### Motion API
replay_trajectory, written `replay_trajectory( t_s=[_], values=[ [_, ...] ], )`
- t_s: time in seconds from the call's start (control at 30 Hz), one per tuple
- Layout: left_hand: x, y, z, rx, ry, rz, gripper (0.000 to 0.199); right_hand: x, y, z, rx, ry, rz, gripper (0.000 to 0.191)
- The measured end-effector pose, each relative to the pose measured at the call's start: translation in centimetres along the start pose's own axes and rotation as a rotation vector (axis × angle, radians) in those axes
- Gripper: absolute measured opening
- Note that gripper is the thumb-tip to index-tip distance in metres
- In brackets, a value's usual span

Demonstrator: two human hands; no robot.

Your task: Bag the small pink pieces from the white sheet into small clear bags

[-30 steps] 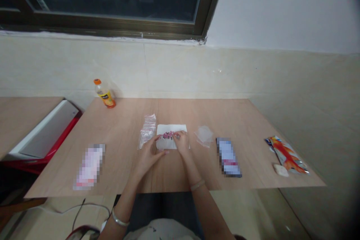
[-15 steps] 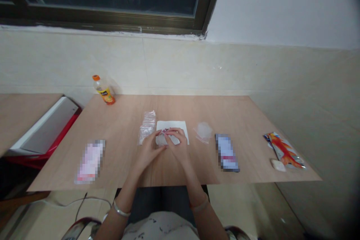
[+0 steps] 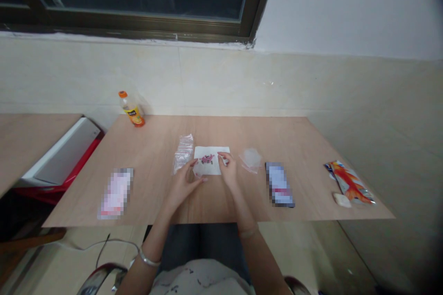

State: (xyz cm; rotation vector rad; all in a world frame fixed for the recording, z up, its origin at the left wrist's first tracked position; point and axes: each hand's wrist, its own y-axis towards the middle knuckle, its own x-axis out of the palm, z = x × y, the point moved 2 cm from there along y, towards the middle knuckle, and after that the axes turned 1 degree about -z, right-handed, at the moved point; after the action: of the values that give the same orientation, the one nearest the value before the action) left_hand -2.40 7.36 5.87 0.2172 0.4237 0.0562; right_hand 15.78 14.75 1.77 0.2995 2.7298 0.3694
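A white sheet of paper (image 3: 212, 167) lies on the wooden table near the middle, with a small cluster of pink and dark beads (image 3: 206, 159) on it. My left hand (image 3: 182, 189) rests at the paper's lower left corner, fingers spread and touching a clear, crumpled bit there. At the paper's right side sits my right hand (image 3: 227, 169), its fingertips together on the sheet. Whether they pinch anything is hidden. A stack of clear zip bags (image 3: 183, 153) lies just left of the paper.
On the tabletop (image 3: 211, 129) are a piece of clear film (image 3: 250, 160), pixelated packages (image 3: 116, 193) (image 3: 279, 185), a foil packet (image 3: 350, 182), a pale lump (image 3: 342, 200) and an orange-capped juice bottle (image 3: 132, 109). A white and red object (image 3: 65, 154) stands left.
My right hand has drawn back from the beads toward the paper's right edge, leaving them uncovered. My left hand has barely moved. The whole view has shifted slightly.
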Motion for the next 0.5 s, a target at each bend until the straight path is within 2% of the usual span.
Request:
replay_trajectory(
  t_s=[0.1,0.2,0.5],
  values=[
    [-0.4,0.1,0.2,0.012,0.008,-0.003,0.058,0.9,0.8,2.7,0.061,-0.066,0.034,0.02],
    [-0.7,0.3,0.4,0.016,-0.006,-0.014,0.057,1.7,1.0,4.2,0.085,-0.107,0.035,0.019],
    [-0.8,0.2,0.3,0.033,0.007,-0.001,0.056,2.6,1.5,3.8,0.043,-0.229,-0.028,0.012]
  ],
)
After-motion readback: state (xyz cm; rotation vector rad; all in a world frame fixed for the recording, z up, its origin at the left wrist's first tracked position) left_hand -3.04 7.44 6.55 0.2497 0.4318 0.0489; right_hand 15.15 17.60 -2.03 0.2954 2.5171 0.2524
